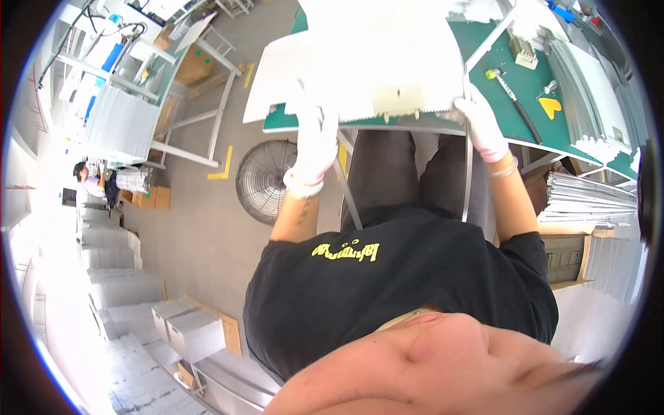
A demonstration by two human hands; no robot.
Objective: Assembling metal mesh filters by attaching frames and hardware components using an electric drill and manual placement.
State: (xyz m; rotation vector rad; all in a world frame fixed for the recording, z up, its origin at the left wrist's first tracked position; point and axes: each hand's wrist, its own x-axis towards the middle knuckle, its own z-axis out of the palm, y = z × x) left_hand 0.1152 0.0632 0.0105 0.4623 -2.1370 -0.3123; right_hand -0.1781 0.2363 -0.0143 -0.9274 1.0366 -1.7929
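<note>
A large white panel [373, 55], washed out by glare, lies over the green table in front of me. Its right and near edges are toothed. My left hand [317, 142], in a white glove, is at the panel's near left part; glare blurs its fingers. My right hand [478, 124], also gloved, is at the near right corner, its fingers curled round a thin metal strip [467, 180] that runs down toward my body. A beige block [399, 101] sits at the panel's near edge between my hands. Another thin strip [350, 190] slants below my left hand.
On the green tabletop [508, 128] to the right lie a hammer [513, 104], a yellow heart-shaped piece [550, 106] and stacked grey panels [588, 90]. A round floor fan [266, 182] stands at my left. Stacked boxes [197, 332] are behind left; a person [90, 181] is farther off.
</note>
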